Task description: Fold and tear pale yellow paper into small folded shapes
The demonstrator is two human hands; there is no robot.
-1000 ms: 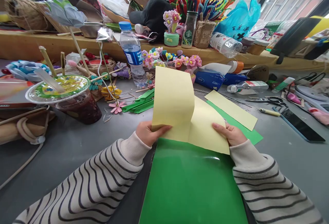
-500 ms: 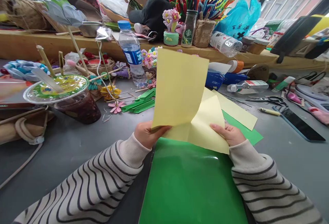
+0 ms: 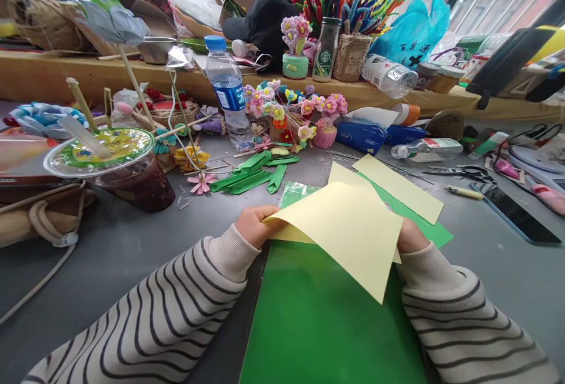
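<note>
left hand clamped on the left edge of pale yellow paper, above a green sheet; right hand at its right edge, fingers hidden, grip unclear.

Room seemingly runs between green paper and phone, pale tool obstructing beyond.

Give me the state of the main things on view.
Yellow sheet: curled over
Left hand: pinching the sheet's edge
Right hand: fingers hidden behind the sheet
Blue-capped bottle: upright, cap on
Drink cup: lid on, straw in
Phone: screen dark
Glass bottle: upright, cap on
Large green sheet: lying flat
</note>
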